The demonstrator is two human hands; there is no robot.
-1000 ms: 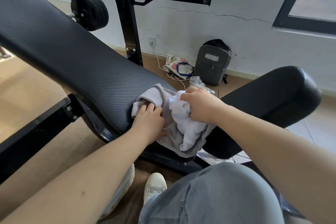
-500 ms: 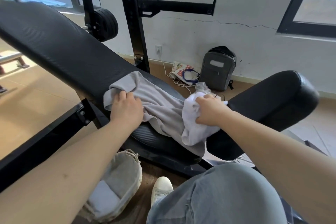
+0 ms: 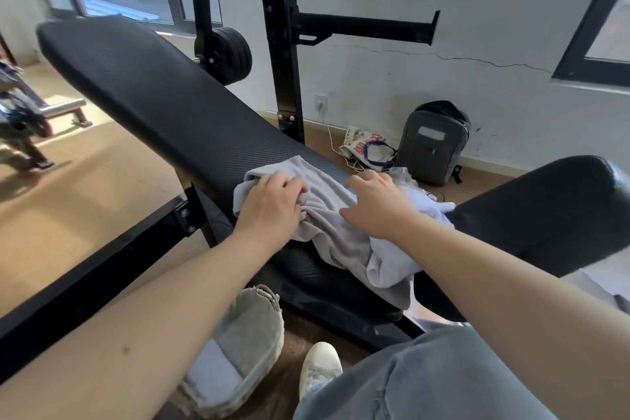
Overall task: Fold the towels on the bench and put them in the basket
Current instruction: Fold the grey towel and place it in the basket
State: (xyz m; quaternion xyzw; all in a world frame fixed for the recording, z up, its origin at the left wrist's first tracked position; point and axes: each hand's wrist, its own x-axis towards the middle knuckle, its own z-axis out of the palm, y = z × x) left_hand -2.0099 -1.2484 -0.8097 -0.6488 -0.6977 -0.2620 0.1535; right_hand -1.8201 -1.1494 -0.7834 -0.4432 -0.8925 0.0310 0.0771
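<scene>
Black padded bench [image 3: 163,106]: crumpled grey towel [image 3: 327,232] on seat, white towel [image 3: 433,206] alongside (edges overlapping).

One wide-angle view from the person's head, facing forward and down, close above the bench [image 3: 163,102], which crosses from the upper left of the frame to the right edge. Both forearms enter from the bottom; the left hand [image 3: 272,204] and right hand [image 3: 378,204] sit near centre, with the wall [image 3: 443,85] behind them
</scene>
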